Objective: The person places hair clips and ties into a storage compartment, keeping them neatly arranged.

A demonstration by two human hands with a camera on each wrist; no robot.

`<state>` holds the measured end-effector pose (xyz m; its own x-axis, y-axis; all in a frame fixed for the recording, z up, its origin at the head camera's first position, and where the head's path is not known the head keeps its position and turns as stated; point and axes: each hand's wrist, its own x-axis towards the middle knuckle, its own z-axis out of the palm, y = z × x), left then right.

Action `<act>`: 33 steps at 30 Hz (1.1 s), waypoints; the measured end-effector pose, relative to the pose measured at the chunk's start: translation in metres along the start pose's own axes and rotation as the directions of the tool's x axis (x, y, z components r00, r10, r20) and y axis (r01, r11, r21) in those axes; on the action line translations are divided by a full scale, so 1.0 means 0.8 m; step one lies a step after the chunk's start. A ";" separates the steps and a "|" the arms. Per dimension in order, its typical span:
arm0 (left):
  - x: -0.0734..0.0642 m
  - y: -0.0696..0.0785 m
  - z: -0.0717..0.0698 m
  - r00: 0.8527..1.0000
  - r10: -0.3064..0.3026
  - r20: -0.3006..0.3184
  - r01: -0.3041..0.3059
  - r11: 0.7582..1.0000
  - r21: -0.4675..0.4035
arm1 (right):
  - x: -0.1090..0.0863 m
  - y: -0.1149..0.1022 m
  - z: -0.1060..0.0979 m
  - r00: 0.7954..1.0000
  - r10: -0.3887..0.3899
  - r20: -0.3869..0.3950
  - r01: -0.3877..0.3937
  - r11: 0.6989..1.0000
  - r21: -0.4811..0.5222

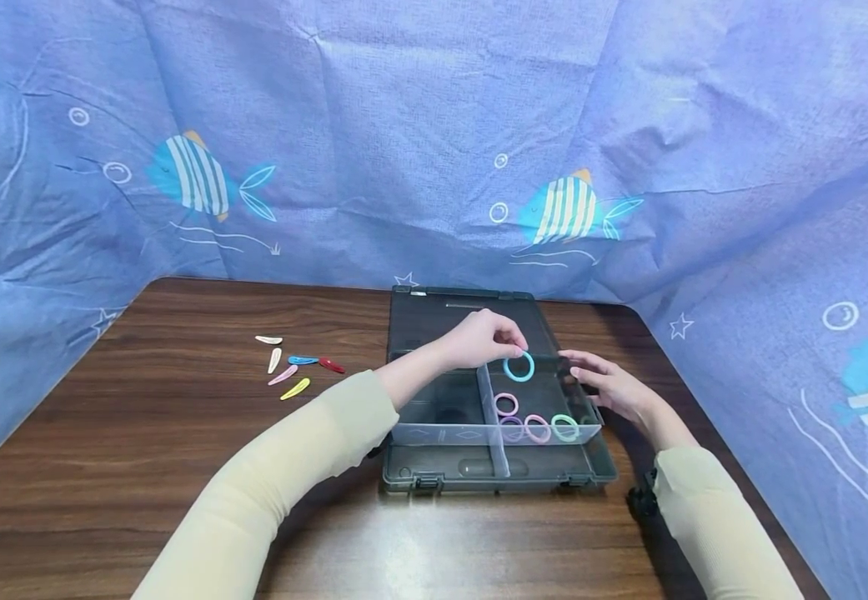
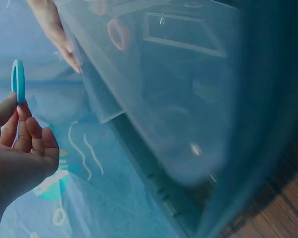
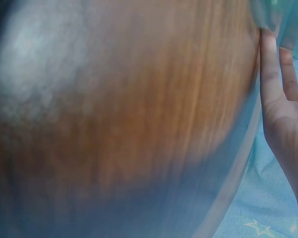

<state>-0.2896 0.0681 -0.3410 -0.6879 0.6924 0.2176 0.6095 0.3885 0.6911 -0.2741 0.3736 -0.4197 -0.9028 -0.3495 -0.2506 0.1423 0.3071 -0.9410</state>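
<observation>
The dark translucent case [image 1: 524, 483] lies open, its latched edge nearest. Four rings [image 1: 527, 428], two pink, one purple and one green, occupy the case's right compartment. The right hand [image 1: 621, 392] is at the case's right side, fingers extended. Six hair clips [image 1: 303, 361] lie left of the case. The left hand [image 1: 482, 340] pinches a light blue ring [image 2: 21, 82] above the case. A fish-print curtain [image 1: 403, 167] hangs behind the case.
</observation>
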 end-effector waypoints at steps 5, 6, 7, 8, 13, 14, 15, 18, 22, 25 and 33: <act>0.011 0.006 0.009 0.999 0.005 0.051 -0.007 0.999 0.042 | 0.000 -0.001 0.001 1.000 -0.013 0.019 0.013 1.000 0.000; 0.014 0.007 0.010 0.998 0.005 0.067 -0.009 0.999 0.053 | 0.000 0.000 0.001 1.000 -0.012 0.020 0.012 1.000 0.004; 0.016 0.009 0.011 0.996 0.006 0.085 -0.012 0.998 0.064 | 0.000 0.000 0.001 1.000 -0.013 0.022 0.012 1.000 0.006; 0.018 0.010 0.012 0.995 0.008 0.103 -0.016 0.997 0.077 | 0.000 0.000 0.000 1.000 -0.013 0.025 0.012 1.000 0.009; 0.034 0.013 0.017 0.987 0.011 0.161 -0.033 0.990 0.134 | 0.000 0.002 -0.001 1.000 0.002 0.011 -0.002 1.000 0.009; 0.037 0.013 0.018 0.985 0.009 0.172 -0.033 0.990 0.138 | 0.000 0.002 -0.001 1.000 0.003 0.010 -0.003 1.000 0.004; 0.040 0.012 0.019 0.983 0.009 0.183 -0.035 0.990 0.140 | 0.001 0.002 -0.001 1.000 0.003 0.010 -0.003 1.000 -0.004; 0.047 0.010 0.022 0.974 0.014 0.228 -0.045 0.991 0.129 | 0.001 0.002 -0.002 1.000 0.002 0.013 -0.001 1.000 -0.021; 0.055 0.006 0.026 0.962 0.025 0.273 -0.058 0.992 0.111 | 0.002 0.001 -0.002 1.000 0.000 0.018 0.000 1.000 -0.018; 0.059 0.003 0.030 0.960 0.017 0.280 -0.057 0.990 0.133 | 0.002 0.000 -0.002 1.000 -0.005 0.028 0.006 1.000 -0.016; 0.061 0.001 0.053 0.944 -0.026 0.329 -0.044 0.978 0.203 | 0.000 0.001 0.000 1.000 -0.003 0.029 0.003 1.000 -0.005</act>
<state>-0.3057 0.1282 -0.3588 -0.5353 0.8437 -0.0390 0.7066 0.4727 0.5266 -0.2743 0.3739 -0.4202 -0.8912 -0.3757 -0.2544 0.1374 0.3108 -0.9405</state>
